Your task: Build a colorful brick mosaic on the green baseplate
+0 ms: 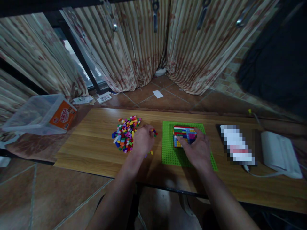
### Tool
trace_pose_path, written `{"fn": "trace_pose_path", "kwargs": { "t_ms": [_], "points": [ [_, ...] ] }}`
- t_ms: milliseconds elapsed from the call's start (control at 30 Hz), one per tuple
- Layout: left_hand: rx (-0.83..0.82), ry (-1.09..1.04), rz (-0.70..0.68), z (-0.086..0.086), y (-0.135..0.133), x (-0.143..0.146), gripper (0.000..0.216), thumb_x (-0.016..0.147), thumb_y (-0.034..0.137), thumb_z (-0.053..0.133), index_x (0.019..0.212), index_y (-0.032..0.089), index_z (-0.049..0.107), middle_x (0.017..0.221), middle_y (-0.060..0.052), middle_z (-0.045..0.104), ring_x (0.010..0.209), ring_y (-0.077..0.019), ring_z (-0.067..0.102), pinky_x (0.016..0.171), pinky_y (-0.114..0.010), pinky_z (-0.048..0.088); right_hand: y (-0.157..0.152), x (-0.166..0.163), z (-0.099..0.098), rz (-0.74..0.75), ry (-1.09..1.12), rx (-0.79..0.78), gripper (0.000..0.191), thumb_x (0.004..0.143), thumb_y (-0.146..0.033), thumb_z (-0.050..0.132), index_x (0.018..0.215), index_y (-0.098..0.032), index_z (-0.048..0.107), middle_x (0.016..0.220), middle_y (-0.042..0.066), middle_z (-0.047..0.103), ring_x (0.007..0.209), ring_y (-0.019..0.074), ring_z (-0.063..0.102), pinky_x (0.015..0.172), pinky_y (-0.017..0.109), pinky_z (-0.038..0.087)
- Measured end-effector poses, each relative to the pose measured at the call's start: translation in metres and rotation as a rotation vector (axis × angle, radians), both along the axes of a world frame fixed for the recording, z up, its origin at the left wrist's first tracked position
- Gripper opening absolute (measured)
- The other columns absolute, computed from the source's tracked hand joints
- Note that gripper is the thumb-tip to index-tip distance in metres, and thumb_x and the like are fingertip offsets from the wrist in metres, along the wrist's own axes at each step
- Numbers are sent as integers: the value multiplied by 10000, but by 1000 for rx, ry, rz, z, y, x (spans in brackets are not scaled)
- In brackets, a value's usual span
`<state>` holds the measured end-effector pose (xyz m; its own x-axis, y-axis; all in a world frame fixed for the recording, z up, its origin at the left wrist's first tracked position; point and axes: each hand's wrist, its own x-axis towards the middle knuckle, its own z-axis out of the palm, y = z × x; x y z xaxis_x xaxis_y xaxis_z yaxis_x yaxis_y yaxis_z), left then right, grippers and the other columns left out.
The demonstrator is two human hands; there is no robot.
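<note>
Nearest the lens are the person's two bare forearms, reaching out over the near edge of the wooden table (91,150). The left hand (143,140) lies knuckles-up at the right edge of a single pile of small bricks (125,133). They are red, yellow, blue, green, white and pink, and too many to count. Its fingers curl down among them, and whether they pinch a brick cannot be told.

The right hand (198,148) rests on the one green baseplate (170,155), just right of the pile. Its thumb and fingers lie on the near right part of the one block build (184,132). Whether it grips the build or only presses on it cannot be told. The build is a flat slab on the far half of the baseplate. Its long axis and its coloured rows run left to right, along the table's edge.

Far left, one clear plastic tub (35,116) sits tilted and carries an orange label (62,117), whose writing is too small to read. To the right lie one pixelated patch (237,145) and one white device (278,153), with a cable beside it. Beyond the table, one slip of white paper (157,94) lies on the tiled floor in front of striped curtains (134,48).
</note>
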<state>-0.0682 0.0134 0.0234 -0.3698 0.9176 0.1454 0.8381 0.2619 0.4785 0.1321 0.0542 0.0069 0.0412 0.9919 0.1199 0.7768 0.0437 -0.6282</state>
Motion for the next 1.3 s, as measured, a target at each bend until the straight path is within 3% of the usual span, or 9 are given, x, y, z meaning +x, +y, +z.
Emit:
{"fn": "trace_pose_path", "kwargs": {
  "t_ms": [300, 500, 700, 900, 1300],
  "points": [
    [4, 17, 6, -3, 1, 1, 180, 836, 157, 571, 938, 209, 710, 945, -53, 729, 860, -186, 677, 777, -274, 510, 1, 0, 0, 9, -6, -9, 801, 744, -627, 606, 1347, -113, 481, 1322, 235, 529, 1234, 379, 461, 982, 525, 381],
    [-18, 49, -7, 2, 0, -8, 238, 834, 119, 540, 992, 182, 707, 996, -70, 722, 920, -194, 664, 862, -299, 509, 1, 3, -4, 30, -14, 15, 821, 764, -637, 582, 1375, -102, 462, 1333, 237, 521, 1248, 372, 455, 1008, 527, 367],
    [17, 149, -109, 0, 7, -4, 332, 818, 89, 519, 1078, 173, 707, 1060, -90, 712, 1080, -228, 610, 1032, -359, 441, 7, 10, -5, 60, 85, 33, 785, 807, -679, 472, 1299, -71, 529, 1268, 234, 577, 1206, 356, 508, 1042, 507, 366],
    [-17, 180, -182, -1, 10, 1, 314, 795, 67, 494, 943, 200, 737, 1007, -75, 719, 1058, -224, 605, 1039, -383, 434, 7, 14, -6, 74, 107, 33, 755, 814, -681, 472, 1284, -95, 547, 1235, 216, 593, 1188, 342, 523, 1036, 504, 377],
    [15, 145, -182, 3, 4, -11, 178, 809, 139, 553, 814, 193, 723, 929, -70, 715, 980, -211, 625, 1009, -371, 446, 7, 18, -5, 126, 84, 52, 684, 841, -630, 469, 1264, -102, 563, 1186, 200, 600, 1135, 318, 548, 1005, 485, 405]
  ]
}}
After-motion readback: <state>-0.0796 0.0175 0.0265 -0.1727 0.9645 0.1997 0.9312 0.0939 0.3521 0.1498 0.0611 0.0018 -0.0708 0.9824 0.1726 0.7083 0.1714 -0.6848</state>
